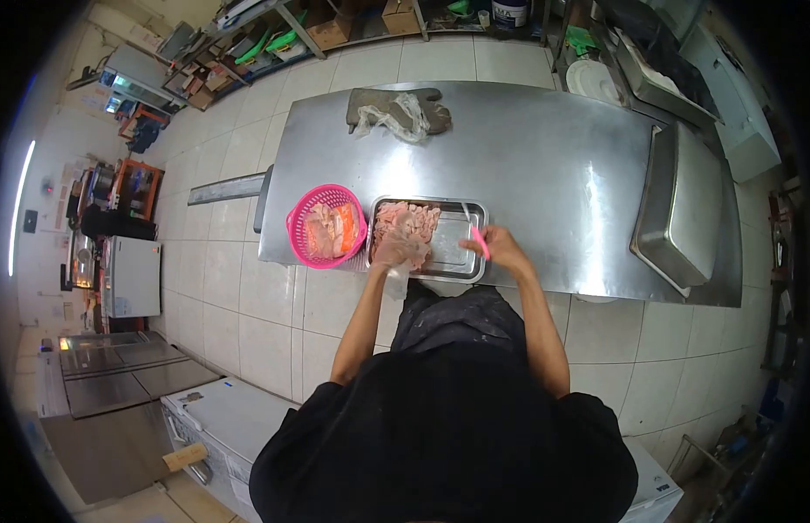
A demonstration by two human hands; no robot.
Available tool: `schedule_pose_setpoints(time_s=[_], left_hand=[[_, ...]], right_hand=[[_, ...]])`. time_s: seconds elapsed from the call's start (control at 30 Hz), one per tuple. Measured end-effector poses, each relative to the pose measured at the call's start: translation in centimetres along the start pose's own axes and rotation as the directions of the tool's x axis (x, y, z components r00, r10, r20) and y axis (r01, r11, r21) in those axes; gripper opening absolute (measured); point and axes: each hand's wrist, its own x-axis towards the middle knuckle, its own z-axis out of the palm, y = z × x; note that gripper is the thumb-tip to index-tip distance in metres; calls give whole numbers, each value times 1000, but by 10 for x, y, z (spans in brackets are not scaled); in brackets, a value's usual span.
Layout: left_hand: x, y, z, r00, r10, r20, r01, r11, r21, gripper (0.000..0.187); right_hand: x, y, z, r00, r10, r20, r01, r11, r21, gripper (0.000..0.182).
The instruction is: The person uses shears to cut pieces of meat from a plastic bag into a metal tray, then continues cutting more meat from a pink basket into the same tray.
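Observation:
My left hand (396, 252), in a clear plastic glove, is closed at the front left of a metal tray (482, 213), over pale pink meat pieces (420, 217). Exactly what its fingers grip is hidden. My bare right hand (501, 249) holds a pink-handled tool (481, 242) above the tray's right side; its thin blade points up and left. The meat lies in the tray's left half. Left of the tray stands a pink basket (291, 228) holding more pink meat and something orange.
Brown work gloves with clear plastic (399, 114) lie at the back of the steel table (544, 157). A large metal pan (679, 207) rests at its right end. Shelves with boxes (331, 33) stand behind. A white chest freezer (226, 418) is at the lower left.

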Motion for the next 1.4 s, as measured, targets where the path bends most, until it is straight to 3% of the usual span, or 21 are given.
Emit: schedule_pose_setpoints(time_s=[0.07,0.13,0.23,0.3,0.33,0.4,0.47,0.53,0.57,0.6,0.67,0.7,0.8,0.9,1.0,1.03,1.13,1.17,1.27,1.3,1.4], left_hand=[[-18,43,-35,993,-5,-116,-46,900,-433,67],[-25,56,-54,985,-41,-167,-108,608,-787,72],[-43,97,-93,981,1,-193,-173,452,-875,72],[-56,132,-114,971,109,-212,-234,260,-937,74],[-61,145,-124,974,115,-196,-226,383,-896,74],[-69,168,-143,978,121,-170,-208,609,-766,76],[-81,188,-153,950,203,-239,-297,825,-481,76],[-93,189,-156,936,234,-263,-287,940,-183,76],[-99,186,-159,938,221,-268,-244,968,-53,76],[-103,183,-164,937,211,-278,-196,977,79,77],[-106,170,-172,992,32,-122,-59,972,-229,73],[-107,164,-174,999,-39,-24,27,929,-370,71],[-103,152,-178,978,-13,-206,-49,955,-293,64],[-102,158,-174,938,67,-340,-255,799,-545,67],[-104,186,-170,908,50,-417,-303,765,-568,61],[-106,189,-171,908,49,-416,-296,778,-554,61],[-116,190,-170,921,36,-387,-263,792,-551,63],[-121,185,-170,932,30,-362,-247,782,-572,64],[-133,177,-179,956,-37,-290,-144,806,-575,63],[-135,175,-182,961,-69,-269,-100,819,-565,63],[-127,180,-176,966,-26,-259,-171,689,-704,52]], right_hand=[[-4,32,16,995,15,96,-19,999,44,28],[-9,40,23,971,-32,237,-8,986,166,34],[-5,46,34,837,-292,463,57,887,458,49],[-7,15,40,736,-384,558,101,877,470,53],[-9,-5,44,677,-425,601,124,870,476,55],[-21,-38,68,705,-558,438,104,692,714,54],[-18,-54,89,738,-602,304,113,554,825,55],[-10,-61,105,779,-587,221,140,506,851,56],[-5,-61,103,782,-569,254,71,487,870,44],[-9,-66,101,808,-551,207,128,508,852,38],[-14,-74,98,848,-520,106,237,551,800,30],[-9,-69,98,823,-551,139,237,556,797,25],[-11,-56,99,873,-448,194,156,633,758,25],[-2,-31,115,832,-405,379,-36,643,765,30],[-20,-42,118,652,-500,570,-97,691,717,38],[-23,-50,123,569,-603,559,-74,640,765,48],[-28,-84,131,550,-717,428,-79,465,882,49],[-22,-91,128,536,-703,468,-132,477,869,52],[-26,-109,125,723,-600,342,-40,459,888,53],[-19,-109,126,621,-728,291,149,473,868,54],[-14,-107,132,650,-713,265,235,520,821,53]])
